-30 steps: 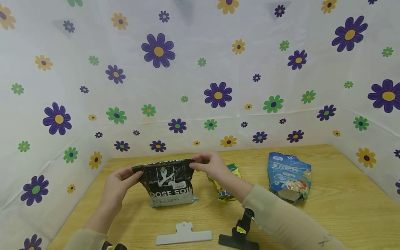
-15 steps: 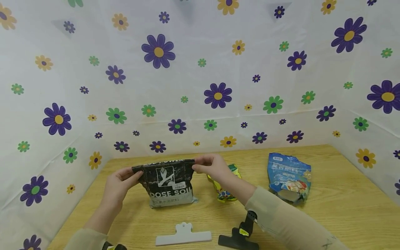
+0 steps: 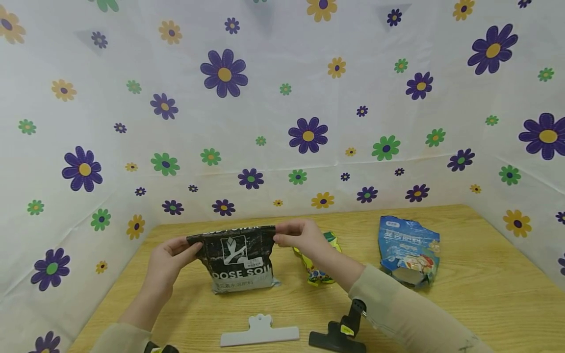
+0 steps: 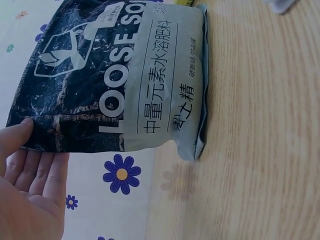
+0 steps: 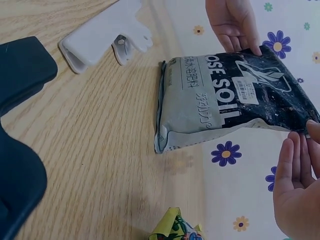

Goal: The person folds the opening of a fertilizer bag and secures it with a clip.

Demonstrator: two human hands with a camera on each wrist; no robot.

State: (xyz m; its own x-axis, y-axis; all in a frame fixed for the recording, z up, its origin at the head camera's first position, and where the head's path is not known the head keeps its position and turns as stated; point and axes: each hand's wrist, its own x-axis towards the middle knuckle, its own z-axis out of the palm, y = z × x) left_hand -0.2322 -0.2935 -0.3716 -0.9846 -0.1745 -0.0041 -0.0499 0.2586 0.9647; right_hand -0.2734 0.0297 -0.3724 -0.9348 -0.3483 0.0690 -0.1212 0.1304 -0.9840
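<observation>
A black and grey soil fertilizer bag [image 3: 236, 260] marked "LOOSE SOIL" stands upright on the table, its top edge folded over. My left hand [image 3: 165, 262] pinches the top left corner between thumb and fingers, as the left wrist view also shows with the bag [image 4: 100, 75] close up. At the opposite top corner, my right hand [image 3: 304, 240] pinches the fold the same way. In the right wrist view both hands hold the bag [image 5: 220, 95] by its two upper corners. The bag's back is hidden.
A white bag clip [image 3: 259, 333] and a black bag clip [image 3: 333, 339] lie at the front of the wooden table [image 3: 490, 274]. A yellow-green packet [image 3: 318, 274] lies behind my right forearm. Farther right is a blue bag [image 3: 408, 245]. Flowered cloth [image 3: 265, 113] encloses the back and sides.
My right hand has shifted slightly right and down along the bag's top corner, its forearm moving a little right. The left hand and the bag stay almost unmoved.
</observation>
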